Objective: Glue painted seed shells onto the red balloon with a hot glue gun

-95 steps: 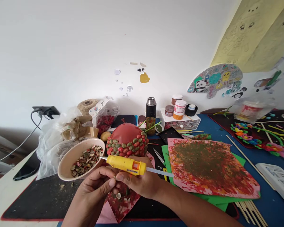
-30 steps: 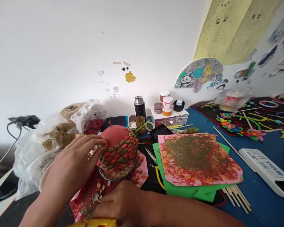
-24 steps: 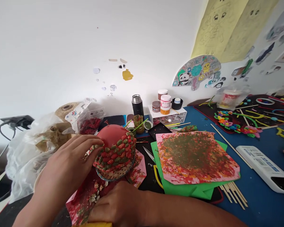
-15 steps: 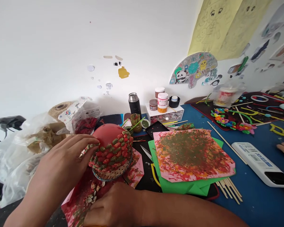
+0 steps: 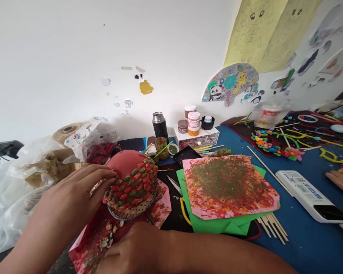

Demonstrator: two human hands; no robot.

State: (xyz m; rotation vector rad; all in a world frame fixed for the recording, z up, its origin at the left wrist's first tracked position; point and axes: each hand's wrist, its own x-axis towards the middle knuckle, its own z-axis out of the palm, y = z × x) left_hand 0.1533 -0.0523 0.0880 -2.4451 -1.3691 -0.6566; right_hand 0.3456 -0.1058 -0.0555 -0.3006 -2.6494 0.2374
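Observation:
A red balloon [image 5: 124, 161] sits in a small woven basket [image 5: 144, 208]. Red and green painted shells [image 5: 135, 182], apparently pistachio, cover its lower part. My left hand [image 5: 74, 190] curls its fingers around the shell-covered left side. Below the basket, loose shells [image 5: 106, 240], some pale inside, lie on paint-smeared pink paper [image 5: 81, 243]. My right hand [image 5: 134, 247] is closed low beside these shells. Its fingertips are hidden, and I cannot tell what they hold.
Scissors [image 5: 174, 183] lie between the basket and a painted pink sheet [image 5: 225, 186] on green paper. Behind are a black thermos [image 5: 159, 127] and paint jars [image 5: 193, 123]. A white device [image 5: 310, 196] and another person's hand [image 5: 341, 180] are at right. Plastic bags [image 5: 14, 190] fill the left.
The view has shifted slightly, so everything sits a little further left. Both my hands keep about the same place by the balloon and loose shells. The other person's hand shows more.

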